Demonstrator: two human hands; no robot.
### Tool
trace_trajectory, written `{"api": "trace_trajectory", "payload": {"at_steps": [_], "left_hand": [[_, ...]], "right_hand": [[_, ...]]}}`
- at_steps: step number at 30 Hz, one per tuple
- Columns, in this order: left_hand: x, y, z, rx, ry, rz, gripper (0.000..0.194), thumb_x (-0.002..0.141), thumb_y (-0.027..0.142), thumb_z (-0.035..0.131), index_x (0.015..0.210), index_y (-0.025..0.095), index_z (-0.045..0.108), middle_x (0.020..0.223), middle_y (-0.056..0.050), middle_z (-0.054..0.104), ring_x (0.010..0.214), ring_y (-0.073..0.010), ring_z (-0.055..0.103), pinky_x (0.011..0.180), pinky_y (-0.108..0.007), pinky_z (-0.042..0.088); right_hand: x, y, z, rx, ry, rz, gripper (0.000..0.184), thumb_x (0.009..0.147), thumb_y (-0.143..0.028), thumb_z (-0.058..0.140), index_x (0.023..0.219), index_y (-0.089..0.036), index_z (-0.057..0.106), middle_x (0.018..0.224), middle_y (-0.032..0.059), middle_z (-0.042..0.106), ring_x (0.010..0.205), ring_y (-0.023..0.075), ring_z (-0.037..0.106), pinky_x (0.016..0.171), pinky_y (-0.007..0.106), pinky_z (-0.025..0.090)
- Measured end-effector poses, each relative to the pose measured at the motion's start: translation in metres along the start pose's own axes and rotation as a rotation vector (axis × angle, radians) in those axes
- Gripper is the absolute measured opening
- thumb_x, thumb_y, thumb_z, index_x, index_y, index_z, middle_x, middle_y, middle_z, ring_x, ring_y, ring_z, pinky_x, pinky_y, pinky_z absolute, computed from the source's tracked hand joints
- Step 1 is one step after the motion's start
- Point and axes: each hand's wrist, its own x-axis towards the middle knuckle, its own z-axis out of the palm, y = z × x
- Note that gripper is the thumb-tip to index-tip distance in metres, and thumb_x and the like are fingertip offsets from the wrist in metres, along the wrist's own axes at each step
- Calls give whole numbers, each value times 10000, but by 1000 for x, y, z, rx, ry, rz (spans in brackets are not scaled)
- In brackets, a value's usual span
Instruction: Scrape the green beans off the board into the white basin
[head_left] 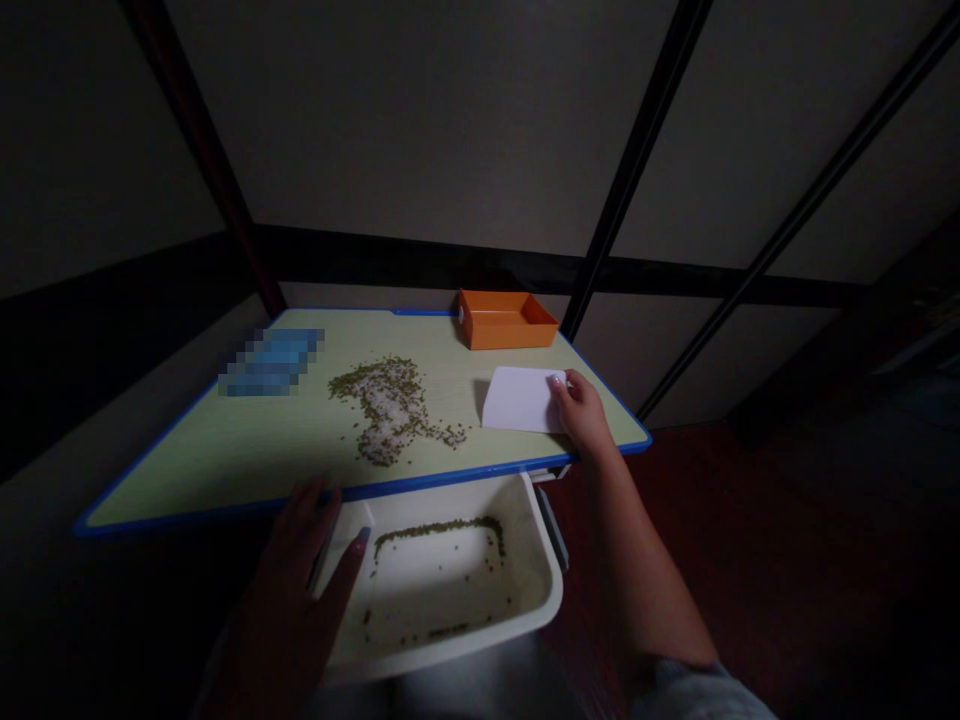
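Right hand (579, 408): thumb on top, pinching the right end of a white card (519, 400) over the table (247, 440). Left hand (300, 570): at the left side of the white bin (442, 575), thumb over the rim, grip partly hidden. Green and pale grains (386, 405) heaped mid-table, left of card; more green bits inside bin. Orange tray (510, 333) at far edge.
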Motion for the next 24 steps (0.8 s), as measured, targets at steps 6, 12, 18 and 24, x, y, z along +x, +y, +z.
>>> {"api": "trace_trajectory", "payload": {"at_steps": [6,12,18,24], "left_hand": [[0,-2,1,1,1,5,830,786,744,390,1315,140,599,1579,-120,423,1489,-280,335,1229,-503,238],[0,-4,1,-16,22,17,792,783,729,414,1303,164,610,1570,-106,441,1480,-285,352,1224,-518,246],[-1,-6,3,-5,30,34,748,796,702,417,1325,203,590,1574,-78,442,1486,-269,339,1223,-511,244],[-2,-5,2,-2,14,29,679,827,649,439,1329,216,583,1586,-71,427,1494,-257,323,1231,-507,231]], "right_hand": [[-1,0,1,-5,10,-23,285,810,-500,532,751,-223,504,629,-20,488,586,145,416,532,273,302],[1,4,1,-52,40,-12,293,810,-512,529,740,-230,492,619,-21,466,588,151,399,535,279,285],[0,3,1,44,34,-2,330,797,-547,545,758,-221,519,658,-16,481,590,146,405,534,281,302],[1,3,2,-66,61,-7,316,802,-531,534,741,-222,509,624,-21,476,575,147,403,527,283,278]]}}
